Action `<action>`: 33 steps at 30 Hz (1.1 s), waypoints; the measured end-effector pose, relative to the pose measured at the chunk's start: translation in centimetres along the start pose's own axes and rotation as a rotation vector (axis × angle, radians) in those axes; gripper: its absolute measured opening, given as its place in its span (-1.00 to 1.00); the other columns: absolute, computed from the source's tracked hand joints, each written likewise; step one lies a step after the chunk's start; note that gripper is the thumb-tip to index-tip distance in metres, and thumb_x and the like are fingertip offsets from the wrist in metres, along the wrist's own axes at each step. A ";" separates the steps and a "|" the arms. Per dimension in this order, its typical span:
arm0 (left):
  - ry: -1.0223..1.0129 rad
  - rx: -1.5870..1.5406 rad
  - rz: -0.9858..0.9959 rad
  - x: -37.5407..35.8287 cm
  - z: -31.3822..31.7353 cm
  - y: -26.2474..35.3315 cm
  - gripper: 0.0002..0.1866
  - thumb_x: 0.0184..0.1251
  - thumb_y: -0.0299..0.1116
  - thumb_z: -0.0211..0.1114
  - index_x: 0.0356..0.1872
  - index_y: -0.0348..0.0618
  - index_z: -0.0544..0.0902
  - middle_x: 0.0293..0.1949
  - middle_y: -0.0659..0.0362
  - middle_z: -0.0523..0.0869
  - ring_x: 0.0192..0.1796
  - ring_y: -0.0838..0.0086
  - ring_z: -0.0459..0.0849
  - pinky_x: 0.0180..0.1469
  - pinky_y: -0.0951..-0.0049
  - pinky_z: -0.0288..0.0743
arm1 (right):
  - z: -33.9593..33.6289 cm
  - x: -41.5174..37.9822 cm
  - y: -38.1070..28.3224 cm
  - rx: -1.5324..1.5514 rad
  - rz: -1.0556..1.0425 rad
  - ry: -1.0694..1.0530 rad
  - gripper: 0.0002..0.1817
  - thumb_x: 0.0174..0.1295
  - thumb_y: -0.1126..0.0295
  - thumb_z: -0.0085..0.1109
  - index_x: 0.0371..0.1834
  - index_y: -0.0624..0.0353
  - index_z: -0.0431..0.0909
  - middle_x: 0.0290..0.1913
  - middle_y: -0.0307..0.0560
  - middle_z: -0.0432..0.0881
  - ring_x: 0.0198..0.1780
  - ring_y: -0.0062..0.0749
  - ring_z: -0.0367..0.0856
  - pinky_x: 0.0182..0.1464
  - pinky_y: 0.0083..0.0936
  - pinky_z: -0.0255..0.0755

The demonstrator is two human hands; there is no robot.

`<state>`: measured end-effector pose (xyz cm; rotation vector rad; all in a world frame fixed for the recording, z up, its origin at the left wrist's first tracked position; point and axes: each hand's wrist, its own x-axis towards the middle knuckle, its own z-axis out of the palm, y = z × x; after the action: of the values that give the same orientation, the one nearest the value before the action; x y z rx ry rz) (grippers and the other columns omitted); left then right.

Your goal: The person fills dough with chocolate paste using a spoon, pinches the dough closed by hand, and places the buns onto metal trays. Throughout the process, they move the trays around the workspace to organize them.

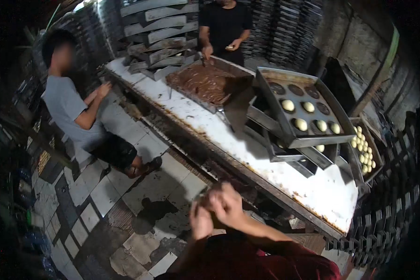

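Observation:
My left hand (201, 223) and my right hand (227, 206) are together in front of my body, off the near side of the table. The fingers of both are curled inward and touch or nearly touch. Something dark may be between them, but blur and the fingers hide what it is. On the table, nearest my hands, a metal tray (319, 140) lies tilted on a stack of trays. Pale dough balls (308, 107) sit in some of its dark round spots. Farther left is a wide tray of brown chocolate-like paste (203, 81).
The long white table (266, 163) has a rusty, dirty edge. A box of small dough balls (363, 149) stands at its right end. One person (74, 102) sits at the left; another (226, 32) stands behind the paste. Stacked metal trays (158, 32) line the walls.

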<state>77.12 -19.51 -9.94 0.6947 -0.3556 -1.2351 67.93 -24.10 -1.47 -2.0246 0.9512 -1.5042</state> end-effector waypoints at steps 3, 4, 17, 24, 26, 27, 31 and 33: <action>-0.154 -0.029 -0.187 2.8 2.9 2.1 -0.54 0.31 -0.33 -0.04 0.19 -0.38 0.32 0.20 0.00 0.42 0.25 0.29 0.37 0.31 0.26 0.20 | 3.5 4.4 7.9 0.424 0.443 0.137 -0.78 0.24 0.37 0.05 -0.40 0.36 0.48 -0.44 0.07 0.52 -0.35 -0.20 0.48 -0.25 -0.41 0.35; -0.177 -0.201 -0.285 4.5 4.0 3.6 -0.52 0.33 -0.29 -0.05 0.18 -0.40 0.31 0.22 -0.01 0.40 0.28 0.29 0.34 0.32 0.24 0.20 | 3.7 7.3 9.1 0.643 0.608 0.260 -0.77 0.25 0.37 0.04 -0.41 0.38 0.48 -0.47 0.04 0.50 -0.38 -0.19 0.46 -0.23 -0.40 0.34; -0.247 0.132 0.053 24.9 0.0 -6.1 -0.43 0.16 -0.66 0.21 0.21 -0.22 0.23 -0.07 -0.04 0.57 -0.01 0.27 0.56 0.01 0.45 0.49 | 3.4 15.3 31.9 -0.327 0.552 0.204 -0.66 0.04 0.72 -0.08 -0.06 0.32 0.35 -0.21 0.37 0.46 -0.19 0.21 0.48 -0.15 -0.10 0.39; -0.363 0.396 -0.274 29.2 9.2 -1.9 -0.57 0.26 -0.59 0.14 0.17 -0.29 0.36 -0.06 0.20 0.60 -0.04 0.54 0.55 0.05 0.52 0.39 | 3.9 25.2 25.8 -0.555 0.288 -0.111 -0.69 -0.03 0.63 0.03 -0.15 0.20 0.41 -0.22 0.19 0.53 -0.20 0.09 0.55 -0.24 -0.13 0.44; -0.238 0.006 -0.459 31.0 9.4 -0.3 -0.60 0.25 -0.55 0.17 0.12 -0.33 0.40 -0.01 0.09 0.55 0.00 0.41 0.55 0.08 0.42 0.45 | 5.5 29.6 28.4 -0.794 0.313 -0.167 -0.79 0.08 0.56 -0.04 -0.18 0.17 0.39 -0.26 0.12 0.58 -0.21 0.05 0.59 -0.25 -0.13 0.49; -0.196 -0.011 -0.601 32.6 8.7 0.6 -0.62 0.24 -0.55 0.18 0.10 -0.33 0.42 -0.02 0.09 0.56 0.02 0.39 0.55 0.10 0.40 0.45 | 6.4 31.4 30.3 -0.878 0.326 -0.233 -0.80 0.11 0.51 -0.04 -0.18 0.15 0.44 -0.29 0.07 0.61 -0.24 0.01 0.62 -0.26 -0.17 0.51; -0.093 -0.006 -0.710 39.0 7.4 4.1 -0.69 0.21 -0.53 0.21 -0.01 -0.31 0.45 -0.07 0.06 0.58 -0.01 0.35 0.58 0.08 0.38 0.48 | 9.7 36.9 33.0 -1.181 0.396 -0.706 -0.81 0.12 0.42 -0.04 -0.29 0.08 0.60 -0.35 -0.03 0.68 -0.30 -0.15 0.68 -0.29 -0.28 0.55; -0.112 0.037 -0.662 42.3 5.3 3.7 -0.71 0.23 -0.51 0.20 -0.03 -0.33 0.47 -0.08 0.06 0.57 -0.02 0.34 0.58 0.06 0.38 0.50 | 11.2 36.1 35.5 -1.254 0.346 -0.783 -0.79 0.16 0.34 -0.04 -0.22 0.06 0.57 -0.33 -0.04 0.67 -0.30 -0.20 0.69 -0.31 -0.33 0.56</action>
<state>89.78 -60.31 -8.44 0.8078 -0.2444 -1.9036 75.42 -75.19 -6.42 -2.5820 1.9303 0.3104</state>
